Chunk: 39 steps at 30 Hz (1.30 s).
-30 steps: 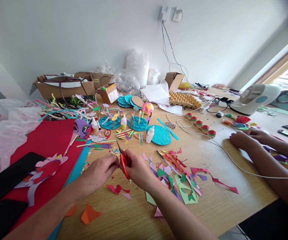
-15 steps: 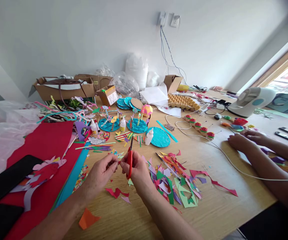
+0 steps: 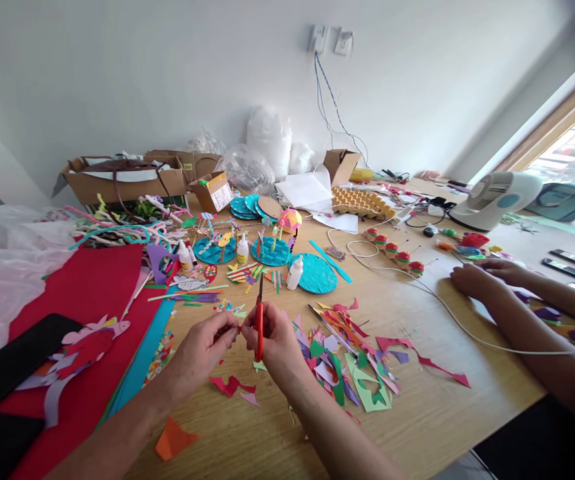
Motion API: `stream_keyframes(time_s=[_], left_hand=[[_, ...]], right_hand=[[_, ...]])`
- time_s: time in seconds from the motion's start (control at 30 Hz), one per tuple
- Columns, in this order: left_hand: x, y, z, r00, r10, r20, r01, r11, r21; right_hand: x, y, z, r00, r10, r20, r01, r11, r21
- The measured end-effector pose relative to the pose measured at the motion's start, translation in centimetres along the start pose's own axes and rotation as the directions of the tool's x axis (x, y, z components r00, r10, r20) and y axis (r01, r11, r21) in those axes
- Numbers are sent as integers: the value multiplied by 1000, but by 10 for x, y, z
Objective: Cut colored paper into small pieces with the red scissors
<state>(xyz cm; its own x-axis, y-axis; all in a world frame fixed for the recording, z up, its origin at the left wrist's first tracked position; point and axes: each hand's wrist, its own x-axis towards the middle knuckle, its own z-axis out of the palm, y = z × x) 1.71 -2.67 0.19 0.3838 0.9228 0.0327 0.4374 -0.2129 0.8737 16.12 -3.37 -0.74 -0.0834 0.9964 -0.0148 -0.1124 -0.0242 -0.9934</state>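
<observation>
My right hand [image 3: 278, 339] is closed around red-handled scissors [image 3: 260, 330], whose dark blades point up and away from me. Thumb and fingertips of my left hand [image 3: 211, 341] are pinched together, almost meeting the right fingertips; whatever lies between them is too small to make out. Under and beside my hands lie a wavy red paper scrap [image 3: 231, 386] and an orange paper piece [image 3: 175, 440]. To the right spreads a heap of coloured paper offcuts [image 3: 340, 363]. Beyond my hands stand white glue bottles [image 3: 294, 273] beside blue discs [image 3: 317, 275].
At left, red paper sheets [image 3: 92, 280] carry a paper dinosaur-like cutout [image 3: 90, 343] and a black phone-like object [image 3: 22, 360]. On the right, another person's hands [image 3: 482, 280] work near a white cable [image 3: 437, 307]. A fan [image 3: 497, 200] and cardboard boxes [image 3: 122, 183] stand farther back.
The view has shifted slightly. My hands stay together at nearly the same spot, with the scissors turned a little more upright. The small red bit between my fingertips no longer shows clearly.
</observation>
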Motion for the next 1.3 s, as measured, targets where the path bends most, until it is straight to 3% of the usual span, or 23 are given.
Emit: stream_keyframes(time_s=[0.1, 0.23, 0.4, 0.97, 1.3], left_hand=[[3, 3, -1, 1000, -19, -4, 19, 999, -50], [5, 12, -1, 999, -51, 6, 51, 984, -173], [8, 22, 2, 995, -101, 14, 100, 946, -308], [17, 35, 16, 982, -102, 161, 154, 920, -360], [27, 36, 24, 956, -91, 279, 184, 926, -329]], right_hand=[[-11, -4, -10, 1000, -17, 7, 18, 989, -145], [-34, -7, -26, 992, 39, 116, 7, 927, -375], [-50, -3, -34, 991, 60, 122, 20, 824, -566], [-56, 7, -41, 997, 10, 74, 30, 849, -528], [-63, 11, -47, 999, -41, -11, 26, 805, -592]])
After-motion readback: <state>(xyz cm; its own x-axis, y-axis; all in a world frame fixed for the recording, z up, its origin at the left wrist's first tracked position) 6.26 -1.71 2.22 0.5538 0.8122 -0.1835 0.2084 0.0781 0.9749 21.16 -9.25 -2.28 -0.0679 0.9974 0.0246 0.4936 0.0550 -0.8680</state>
